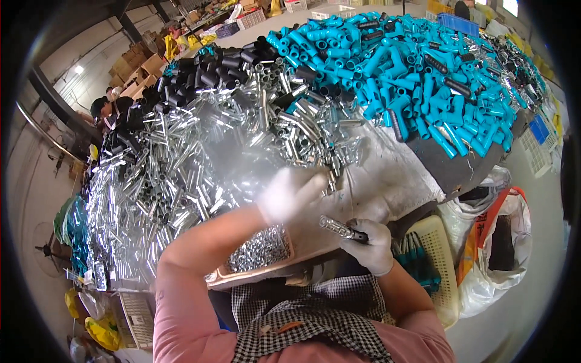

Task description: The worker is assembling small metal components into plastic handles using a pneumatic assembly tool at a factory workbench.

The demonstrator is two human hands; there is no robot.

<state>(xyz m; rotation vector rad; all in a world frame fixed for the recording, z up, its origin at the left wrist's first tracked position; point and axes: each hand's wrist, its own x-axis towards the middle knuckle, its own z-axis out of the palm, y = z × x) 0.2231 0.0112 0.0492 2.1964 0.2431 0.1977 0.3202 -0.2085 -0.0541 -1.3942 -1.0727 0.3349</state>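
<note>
My left hand point(292, 195), in a white glove, is over the near edge of the metal pile, its fingers smeared by motion. Beside its fingertips are small metal parts point(331, 175); whether it grips any is unclear. My right hand point(372, 247), also gloved in white, is closed around a slim silver-and-black metal piece point(342, 228) that points up and left. Shiny metal tubes point(181, 154) are heaped across the table's left and middle. A shallow tray point(292, 249) of small metal bits sits below my left forearm.
Turquoise plastic handles point(387, 60) pile up at the back right, black sleeves point(209, 75) at the back left. A cream plastic basket point(445, 266) and a white woven sack point(502, 260) stand to my right. Another person point(106, 107) is far left. Stacked cartons point(130, 66) are behind.
</note>
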